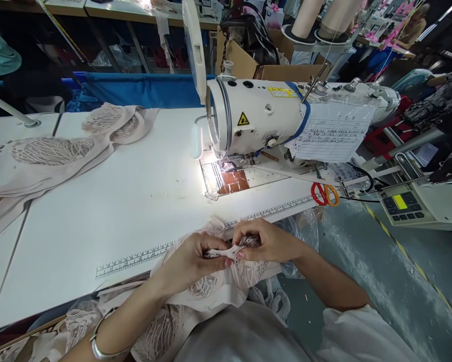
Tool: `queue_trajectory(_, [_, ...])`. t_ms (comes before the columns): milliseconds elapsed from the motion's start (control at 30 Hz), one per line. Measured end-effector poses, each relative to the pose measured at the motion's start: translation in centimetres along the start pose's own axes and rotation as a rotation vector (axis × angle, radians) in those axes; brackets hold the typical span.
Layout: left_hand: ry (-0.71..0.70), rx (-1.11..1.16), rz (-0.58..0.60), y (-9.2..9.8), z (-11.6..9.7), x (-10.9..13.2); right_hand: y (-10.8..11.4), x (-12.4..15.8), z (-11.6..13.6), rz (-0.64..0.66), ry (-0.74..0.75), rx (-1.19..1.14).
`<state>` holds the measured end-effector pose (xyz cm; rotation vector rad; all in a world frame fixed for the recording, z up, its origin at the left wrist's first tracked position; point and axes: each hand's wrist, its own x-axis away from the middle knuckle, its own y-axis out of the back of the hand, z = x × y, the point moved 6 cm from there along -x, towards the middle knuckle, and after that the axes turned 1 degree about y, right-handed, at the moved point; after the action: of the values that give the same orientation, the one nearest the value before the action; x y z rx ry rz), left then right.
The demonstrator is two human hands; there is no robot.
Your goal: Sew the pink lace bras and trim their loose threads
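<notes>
My left hand (195,261) pinches the edge of a pale pink lace garment piece (206,289) between thumb and fingers. Close beside it, my right hand (261,241) grips the same edge, so a short stretch of fabric spans the gap between both hands. The lace garment piece hangs over the table's front edge and onto my lap. Behind my hands stands a white sewing machine (256,113), its lamp lighting the needle area. What the fingertips press together is partly hidden.
More lace pieces (60,151) lie stacked on the white table (154,176) at the left. Scissors (326,195) with red and orange handles rest near the machine. A printed ruler (135,259) follows the front edge. At the right is a control panel (402,203).
</notes>
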<state>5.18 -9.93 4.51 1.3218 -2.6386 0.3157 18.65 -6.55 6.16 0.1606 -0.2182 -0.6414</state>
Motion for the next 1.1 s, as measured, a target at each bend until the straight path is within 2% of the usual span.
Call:
queue_trajectory(233, [0.013, -0.014, 0.007, 0.14, 0.35, 0.04, -0.07, 0.07, -0.51, 0.016, -0.045, -0.042])
queue_trajectory(833, [0.038, -0.038, 0.000, 0.32, 0.41, -0.02, 0.39, 0.00, -0.11, 0.010, 0.009, -0.063])
queue_trajectory(1100, [0.032, -0.024, 0.018, 0.11, 0.48, -0.18, 0.01, -0.01, -0.01, -0.011, -0.045, -0.072])
